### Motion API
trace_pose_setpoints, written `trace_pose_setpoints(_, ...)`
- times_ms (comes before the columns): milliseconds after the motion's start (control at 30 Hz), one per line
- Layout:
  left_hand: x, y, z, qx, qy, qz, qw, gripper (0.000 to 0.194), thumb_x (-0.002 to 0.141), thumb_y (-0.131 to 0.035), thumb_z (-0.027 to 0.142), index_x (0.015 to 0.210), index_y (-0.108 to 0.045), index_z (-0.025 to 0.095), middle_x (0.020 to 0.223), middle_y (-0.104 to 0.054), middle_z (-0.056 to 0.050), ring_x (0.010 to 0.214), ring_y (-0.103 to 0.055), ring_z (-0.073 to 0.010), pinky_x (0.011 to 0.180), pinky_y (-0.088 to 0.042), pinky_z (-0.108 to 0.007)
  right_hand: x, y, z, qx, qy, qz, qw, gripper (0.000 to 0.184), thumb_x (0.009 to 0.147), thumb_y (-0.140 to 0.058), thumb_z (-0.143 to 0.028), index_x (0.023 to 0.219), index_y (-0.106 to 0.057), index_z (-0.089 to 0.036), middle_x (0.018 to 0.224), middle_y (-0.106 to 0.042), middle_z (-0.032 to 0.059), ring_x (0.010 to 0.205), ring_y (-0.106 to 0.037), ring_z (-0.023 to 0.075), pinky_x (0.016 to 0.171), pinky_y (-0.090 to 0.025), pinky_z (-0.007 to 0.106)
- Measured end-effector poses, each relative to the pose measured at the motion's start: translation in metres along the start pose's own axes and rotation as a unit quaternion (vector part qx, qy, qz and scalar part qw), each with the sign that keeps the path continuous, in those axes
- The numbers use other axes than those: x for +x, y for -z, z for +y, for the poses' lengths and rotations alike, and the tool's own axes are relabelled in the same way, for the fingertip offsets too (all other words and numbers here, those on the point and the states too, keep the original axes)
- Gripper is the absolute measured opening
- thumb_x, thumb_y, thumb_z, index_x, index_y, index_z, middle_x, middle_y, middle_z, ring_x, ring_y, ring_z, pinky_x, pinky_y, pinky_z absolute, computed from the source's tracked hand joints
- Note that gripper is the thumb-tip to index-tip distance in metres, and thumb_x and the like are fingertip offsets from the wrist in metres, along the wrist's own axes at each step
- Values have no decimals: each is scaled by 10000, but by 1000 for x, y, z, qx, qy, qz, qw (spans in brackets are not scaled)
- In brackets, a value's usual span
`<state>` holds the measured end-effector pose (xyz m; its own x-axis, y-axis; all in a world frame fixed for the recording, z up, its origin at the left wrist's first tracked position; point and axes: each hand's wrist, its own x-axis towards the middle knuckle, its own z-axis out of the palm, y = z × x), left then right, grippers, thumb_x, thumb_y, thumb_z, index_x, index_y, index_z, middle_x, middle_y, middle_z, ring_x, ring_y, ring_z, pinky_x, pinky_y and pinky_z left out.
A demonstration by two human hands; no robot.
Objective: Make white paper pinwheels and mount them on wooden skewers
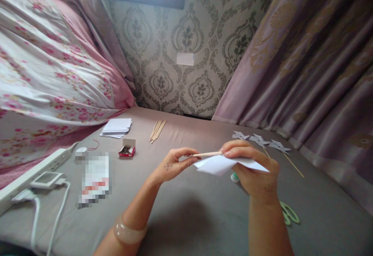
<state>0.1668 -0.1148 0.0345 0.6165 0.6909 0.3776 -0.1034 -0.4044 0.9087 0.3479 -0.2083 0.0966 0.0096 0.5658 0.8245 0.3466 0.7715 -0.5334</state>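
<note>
Between my hands, a thin wooden stick (pixel 208 154) lies almost level above the grey cloth. My left hand (pixel 174 164) pinches its left end between thumb and fingers. My right hand (pixel 256 164) grips the stick's other end together with a folded white paper pinwheel (pixel 218 164), which hangs just under the stick. The spot where paper and stick meet is hidden by my right fingers. Several finished-looking paper pinwheels (pixel 258 140) on sticks lie beyond my right hand. A small green-and-white object (pixel 234 177) shows partly behind that hand.
Further back lie a stack of white paper (pixel 116 127), several loose sticks (pixel 157 131) and an open red box (pixel 127 148) of small dark pieces. Green-handled scissors (pixel 288 213) sit partly behind my right forearm. A power strip (pixel 37 176) with white cables runs along the left.
</note>
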Motion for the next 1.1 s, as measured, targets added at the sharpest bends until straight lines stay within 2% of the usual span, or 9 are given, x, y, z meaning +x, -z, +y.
trace_pose_setpoints(100, 4, -2, -13, -44, 32, 4, 999, 360, 790, -622, 456, 902, -711, 126, 783, -675, -70, 750, -587, -168, 719, -457, -278, 1, -3, 19, -5, -102, 134, 986, 74, 745, -718, -208, 809, -683, -215, 799, -696, 10, 749, -656, 154, 688, -535, 282)
trace_pose_setpoints(233, 9, -10, -27, -50, 90, 47, 994, 472, 777, -594, 531, 981, -689, 116, 565, -500, 16, 538, -440, -96, 521, -347, -223, 3, 0, 50, 39, -234, 212, 948, 373, 702, -743, -363, 1015, -629, -196, 940, -709, 57, 817, -668, 182, 730, -542, 321)
trace_pose_setpoints(333, 11, -16, -34, -27, 115, 75, 990, 480, 778, -573, 546, 961, -676, 115, 537, -414, 45, 532, -383, -87, 507, -284, -218, 2, 13, 64, -29, -227, 250, 941, 431, 749, -675, -425, 1096, -593, -183, 1048, -679, 105, 915, -649, 200, 779, -534, 349)
trace_pose_setpoints(433, 12, -20, -42, -15, 141, 83, 986, 450, 766, -567, 554, 887, -628, 125, 560, -445, 43, 545, -394, -91, 520, -290, -222, 1, 28, 66, -187, -161, 262, 933, 346, 830, -573, -397, 1103, -608, -187, 1095, -652, 118, 932, -629, 197, 796, -521, 358)
trace_pose_setpoints(633, 11, -24, -44, 21, 140, 41, 989, 400, 734, -587, 549, 778, -588, 151, 627, -517, 19, 590, -434, -106, 554, -328, -229, -2, 47, 68, -387, -46, 133, 911, 269, 899, -437, -233, 1011, -681, -216, 1101, -669, 91, 1072, -570, 223, 951, -425, 429)
trace_pose_setpoints(833, 12, -23, -35, 11, 149, 44, 988, 402, 722, -611, 522, 828, -642, 135, 664, -536, 0, 610, -437, -112, 558, -326, -227, -4, 54, 78, -415, -78, 74, 904, 280, 894, -442, -239, 1004, -693, -179, 1053, -689, 111, 1021, -590, 234, 925, -432, 405)
trace_pose_setpoints(967, 12, -23, -31, -19, 158, 81, 984, 394, 716, -631, 509, 842, -654, 136, 660, -535, 2, 593, -428, -104, 556, -324, -222, -5, 41, 63, -431, -151, 47, 888, 306, 891, -416, -201, 1025, -689, -168, 1031, -700, 117, 979, -614, 236, 887, -444, 379)
trace_pose_setpoints(1033, 12, -24, -30, -32, 157, 103, 982, 401, 718, -633, 509, 863, -657, 136, 664, -536, 2, 587, -427, -99, 552, -325, -217, -7, 28, 45, -400, -210, -43, 891, 305, 880, -425, -183, 1007, -702, -174, 968, -719, 110, 913, -640, 218, 832, -461, 336)
trace_pose_setpoints(1100, 11, -23, -31, -42, 154, 109, 981, 414, 715, -640, 508, 890, -657, 133, 671, -540, 1, 586, -431, -97, 550, -329, -215, -8, 17, 26, -251, -223, -267, 903, 226, 841, -521, -227, 935, -726, -215, 859, -738, 44, 790, -660, 181, 717, -482, 266)
